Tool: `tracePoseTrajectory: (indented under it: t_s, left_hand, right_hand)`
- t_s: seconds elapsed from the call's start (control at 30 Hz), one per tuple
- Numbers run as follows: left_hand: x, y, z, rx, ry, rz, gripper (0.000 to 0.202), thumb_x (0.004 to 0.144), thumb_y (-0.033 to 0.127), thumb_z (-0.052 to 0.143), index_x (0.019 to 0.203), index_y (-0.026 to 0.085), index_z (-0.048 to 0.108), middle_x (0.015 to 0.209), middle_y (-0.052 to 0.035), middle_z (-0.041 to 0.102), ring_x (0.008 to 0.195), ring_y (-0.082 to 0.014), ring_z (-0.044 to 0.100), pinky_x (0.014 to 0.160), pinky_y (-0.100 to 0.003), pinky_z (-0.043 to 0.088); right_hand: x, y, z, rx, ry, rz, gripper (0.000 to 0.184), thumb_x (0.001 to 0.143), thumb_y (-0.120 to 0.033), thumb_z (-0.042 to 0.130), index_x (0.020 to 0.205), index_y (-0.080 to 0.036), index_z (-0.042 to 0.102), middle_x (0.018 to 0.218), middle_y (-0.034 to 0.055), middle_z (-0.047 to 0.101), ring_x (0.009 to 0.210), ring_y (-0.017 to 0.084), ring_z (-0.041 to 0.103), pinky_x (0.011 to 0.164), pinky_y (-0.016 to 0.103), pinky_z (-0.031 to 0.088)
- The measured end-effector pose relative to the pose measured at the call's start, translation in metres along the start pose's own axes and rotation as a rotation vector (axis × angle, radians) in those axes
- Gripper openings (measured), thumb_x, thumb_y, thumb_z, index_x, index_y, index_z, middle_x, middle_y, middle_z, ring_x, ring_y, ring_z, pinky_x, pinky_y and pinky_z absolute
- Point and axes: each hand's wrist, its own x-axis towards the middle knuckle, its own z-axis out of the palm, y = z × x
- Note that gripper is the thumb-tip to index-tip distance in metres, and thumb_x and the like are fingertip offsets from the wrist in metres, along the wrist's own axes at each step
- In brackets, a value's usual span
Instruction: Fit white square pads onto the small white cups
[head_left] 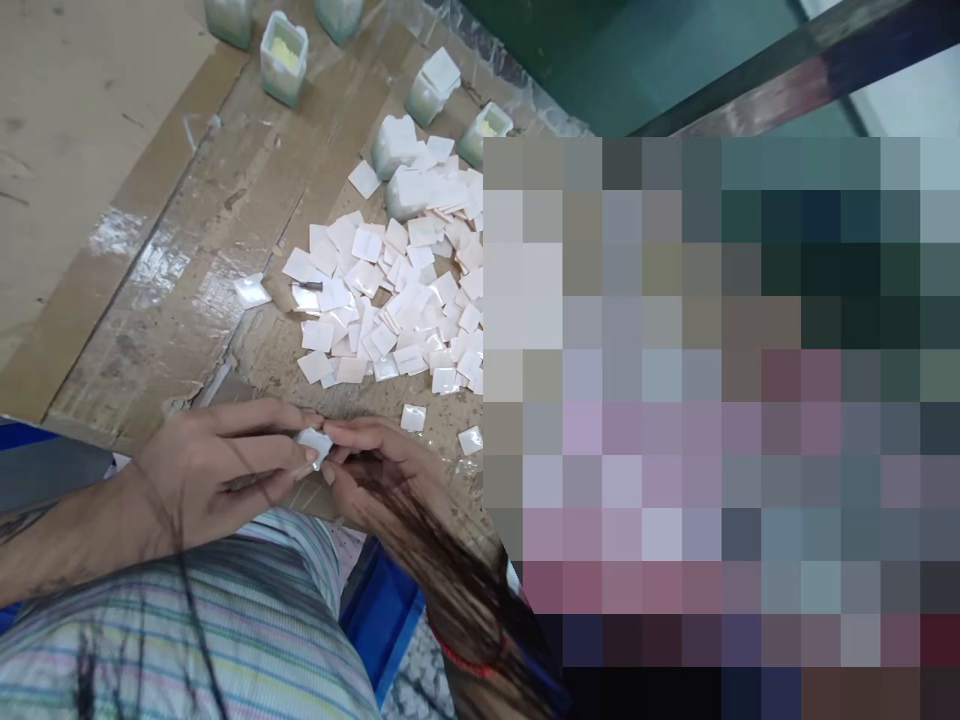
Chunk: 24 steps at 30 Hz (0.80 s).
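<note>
Striped cloth (225, 620) over the person's lap fills the lower left, nearest the lens, with loose strands of hair (442, 560) hanging across it and over the right wrist. Just above, both hands meet on one small white square (313, 445). The left hand (217, 465) pinches it from the left with fingertips and thumb, and the right hand (375, 465) closes on it from the right; fingers cover most of the square, so its face and which way it points cannot be told, and it shows no clear long axis. It is held just above the near edge of the bench (150, 280).

Beyond the hands, a pile (390, 300) of like white squares lies spread on the taped cardboard surface, and a few strays lie near the hands. Small white boxes (283, 45) stand at the far end, some cut off by the top edge. A blurred block (720, 400) hides the whole right side, including part of the pile.
</note>
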Motion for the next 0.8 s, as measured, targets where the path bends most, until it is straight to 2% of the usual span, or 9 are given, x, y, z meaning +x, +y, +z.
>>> tracePoseTrajectory:
  t_s: [0.13,0.33,0.43,0.5,0.63,0.8]
  left_hand:
    - [0.001,-0.005,-0.003,0.021,-0.03,0.066,0.018,0.095,0.012,0.049,0.101,0.023,0.062,0.11,-0.0015,0.064,0.097,-0.0113,0.068,0.087,-0.014,0.052]
    - [0.001,-0.004,-0.001,0.044,-0.038,0.07,0.017,0.096,0.013,0.048,0.099,0.024,0.061,0.112,-0.0013,0.063,0.095,-0.011,0.067,0.086,-0.015,0.051]
    - [0.0,-0.003,-0.004,0.068,-0.053,0.064,0.015,0.097,0.014,0.048,0.1,0.024,0.059,0.112,-0.0007,0.062,0.095,-0.0096,0.066,0.087,-0.014,0.049]
    - [0.002,-0.004,-0.011,0.058,-0.093,0.053,0.016,0.099,0.016,0.046,0.099,0.024,0.06,0.114,-0.001,0.063,0.097,-0.0099,0.066,0.087,-0.013,0.049]
    - [0.011,-0.01,-0.029,-0.012,-0.271,0.039,0.021,0.1,0.02,0.045,0.106,0.026,0.064,0.118,-0.0004,0.067,0.1,-0.0095,0.067,0.086,-0.012,0.049]
    - [0.019,-0.02,-0.036,-0.181,-0.297,-0.053,0.028,0.094,0.018,0.059,0.112,0.036,0.069,0.116,0.0056,0.071,0.1,-0.0102,0.07,0.085,-0.012,0.053]
  right_hand:
    - [0.003,-0.008,0.001,0.109,0.038,-0.04,0.038,0.067,-0.009,0.074,0.097,-0.033,0.076,0.086,-0.003,0.066,0.072,0.008,0.066,0.068,0.017,0.062]
    - [0.001,-0.002,0.006,0.074,0.093,-0.088,0.037,0.069,-0.01,0.073,0.099,-0.032,0.074,0.088,-0.0019,0.067,0.074,0.01,0.067,0.067,0.018,0.063]
    - [-0.001,-0.002,0.008,0.071,0.121,-0.067,0.035,0.069,-0.01,0.071,0.097,-0.03,0.073,0.086,-0.0025,0.065,0.074,0.01,0.067,0.066,0.017,0.062]
    - [-0.001,-0.004,0.008,0.054,0.111,-0.02,0.033,0.069,-0.011,0.071,0.096,-0.03,0.073,0.081,-0.0035,0.064,0.071,0.009,0.066,0.065,0.018,0.061]
    - [0.002,-0.009,0.006,0.024,0.068,0.015,0.033,0.067,-0.01,0.069,0.094,-0.029,0.074,0.079,-0.0041,0.062,0.067,0.007,0.064,0.063,0.016,0.059]
    - [0.004,-0.006,0.005,0.062,0.046,-0.025,0.037,0.069,-0.008,0.067,0.097,-0.031,0.075,0.08,-0.0045,0.06,0.067,0.006,0.062,0.063,0.013,0.057]
